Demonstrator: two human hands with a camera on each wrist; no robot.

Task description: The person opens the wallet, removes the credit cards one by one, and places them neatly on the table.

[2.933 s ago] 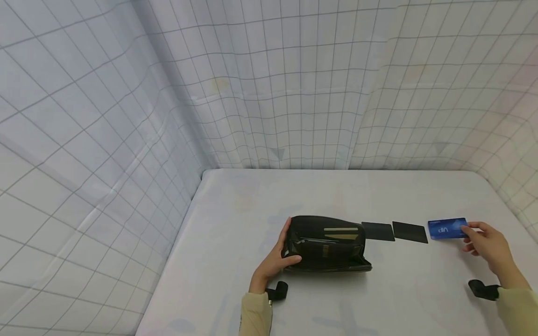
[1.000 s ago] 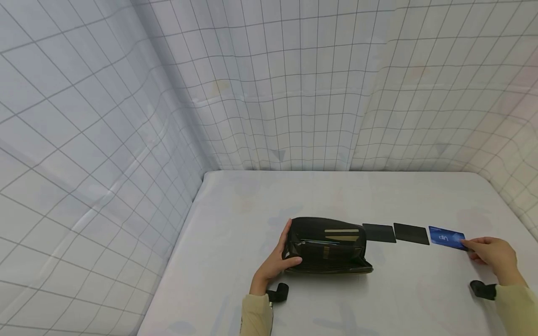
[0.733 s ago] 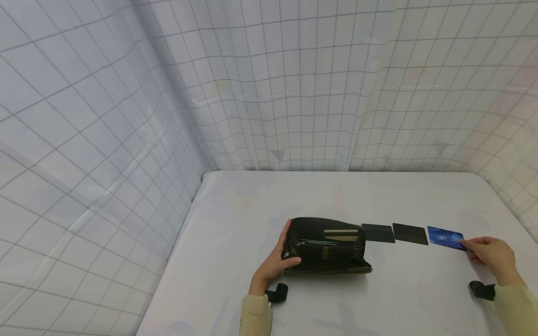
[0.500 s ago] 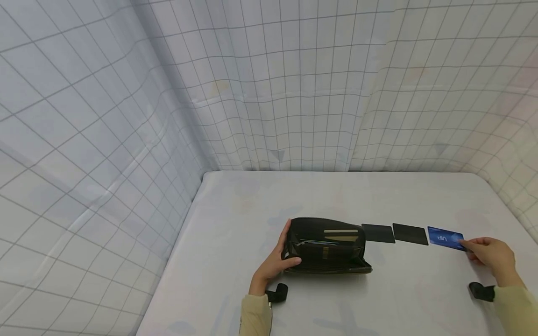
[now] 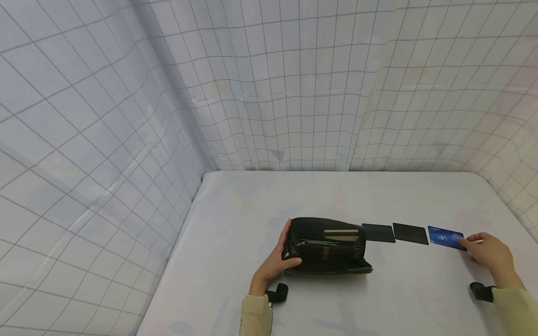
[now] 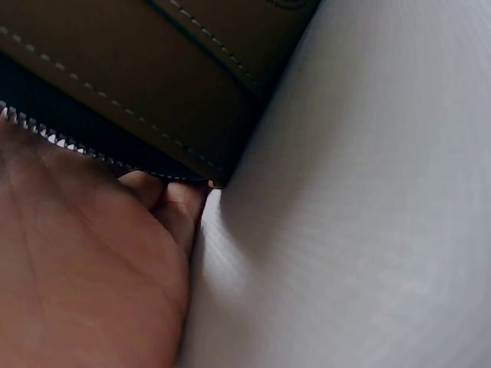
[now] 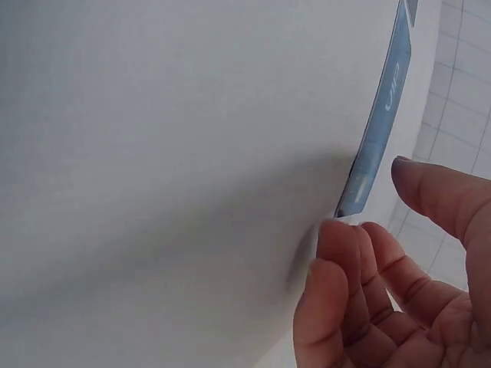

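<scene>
A long black zip wallet (image 5: 325, 254) stands unzipped on the table, its card slots showing. My left hand (image 5: 274, 262) grips its left end, thumb over the front edge. In the left wrist view the wallet's brown stitched leather (image 6: 130, 77) and zip lie against the palm (image 6: 84, 253). A blue card marked VIP (image 5: 443, 237) lies at the right of a row of cards. My right hand (image 5: 489, 252) is at the card's right end. In the right wrist view, the thumb is apart from the blue card (image 7: 381, 107), and the curled fingertips (image 7: 337, 238) are at its near end.
Two dark cards, one (image 5: 378, 233) beside the wallet and another (image 5: 411, 233) left of the blue card, lie in line on the white table (image 5: 235, 224). White grid-patterned cloth (image 5: 286, 93) hangs behind and at the sides.
Over the earlier frames the right hand turned and lowered the blue card to a slant. Since half a second ago its fingers have shifted and loosened at the card's end. The left hand stays put.
</scene>
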